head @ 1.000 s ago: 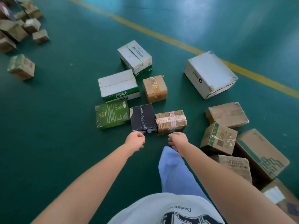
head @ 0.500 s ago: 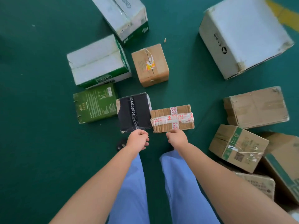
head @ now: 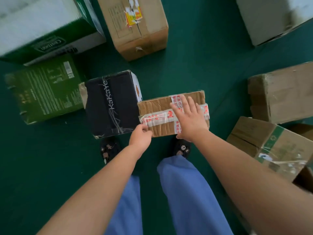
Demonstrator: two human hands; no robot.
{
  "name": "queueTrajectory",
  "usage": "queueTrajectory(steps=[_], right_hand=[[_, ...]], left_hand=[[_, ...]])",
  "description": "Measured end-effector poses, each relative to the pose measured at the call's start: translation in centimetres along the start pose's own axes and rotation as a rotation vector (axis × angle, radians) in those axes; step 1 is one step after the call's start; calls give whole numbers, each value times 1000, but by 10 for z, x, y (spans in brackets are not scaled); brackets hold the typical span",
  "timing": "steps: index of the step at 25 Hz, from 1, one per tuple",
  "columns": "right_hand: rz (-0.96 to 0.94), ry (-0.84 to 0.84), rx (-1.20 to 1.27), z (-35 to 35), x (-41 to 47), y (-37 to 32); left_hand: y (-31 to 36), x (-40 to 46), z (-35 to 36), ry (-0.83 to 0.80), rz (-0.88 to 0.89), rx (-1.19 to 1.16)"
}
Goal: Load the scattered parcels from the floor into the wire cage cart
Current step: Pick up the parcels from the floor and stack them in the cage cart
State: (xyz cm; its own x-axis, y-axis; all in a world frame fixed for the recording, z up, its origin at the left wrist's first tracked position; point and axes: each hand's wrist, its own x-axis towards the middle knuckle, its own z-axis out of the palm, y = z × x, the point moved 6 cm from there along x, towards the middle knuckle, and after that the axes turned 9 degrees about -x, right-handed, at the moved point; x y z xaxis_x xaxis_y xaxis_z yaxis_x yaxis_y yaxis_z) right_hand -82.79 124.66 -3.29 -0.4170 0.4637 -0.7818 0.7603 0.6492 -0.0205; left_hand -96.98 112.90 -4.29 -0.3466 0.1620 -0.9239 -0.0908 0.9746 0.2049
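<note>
A flat brown parcel (head: 157,106) crossed with white-and-red tape lies on the green floor just ahead of my feet. My right hand (head: 189,118) lies flat on its top with the fingers spread. My left hand (head: 141,135) curls its fingers onto the parcel's near left corner. Against the parcel's left side sits a black box (head: 111,104) with white lettering. The wire cage cart is out of view.
A green printed box (head: 45,89) lies left of the black one, with a white-and-green carton (head: 42,26) beyond it. A brown cube parcel (head: 135,26) stands ahead, a white box (head: 271,16) far right. Brown cartons (head: 279,92) (head: 274,146) crowd the right side.
I have bent lower, so the boxes loom larger. Both hands, curled and short of the taped parcel before, have reached it: the right opened flat onto its top, the left took its corner.
</note>
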Motion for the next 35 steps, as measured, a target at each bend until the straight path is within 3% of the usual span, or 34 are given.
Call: queueTrajectory(steps=[3, 6, 15, 20, 27, 32, 35], right_hand=[[-145, 34, -327, 14, 36, -12], [-236, 35, -462, 28, 55, -23], [-305, 44, -437, 35, 61, -28], [-30, -53, -188, 21, 39, -3], [526, -86, 409, -7, 31, 11], [586, 12, 533, -20, 54, -15], [569, 14, 536, -22, 65, -36]], left_hand=[[-16, 26, 14, -31, -24, 21], [-23, 44, 15, 7, -22, 18], [-18, 64, 10, 18, -68, -19], [8, 51, -6, -54, -9, 15], [41, 47, -35, -63, 86, 75], [23, 64, -66, -24, 82, 133], [6, 76, -94, 91, 90, 189]])
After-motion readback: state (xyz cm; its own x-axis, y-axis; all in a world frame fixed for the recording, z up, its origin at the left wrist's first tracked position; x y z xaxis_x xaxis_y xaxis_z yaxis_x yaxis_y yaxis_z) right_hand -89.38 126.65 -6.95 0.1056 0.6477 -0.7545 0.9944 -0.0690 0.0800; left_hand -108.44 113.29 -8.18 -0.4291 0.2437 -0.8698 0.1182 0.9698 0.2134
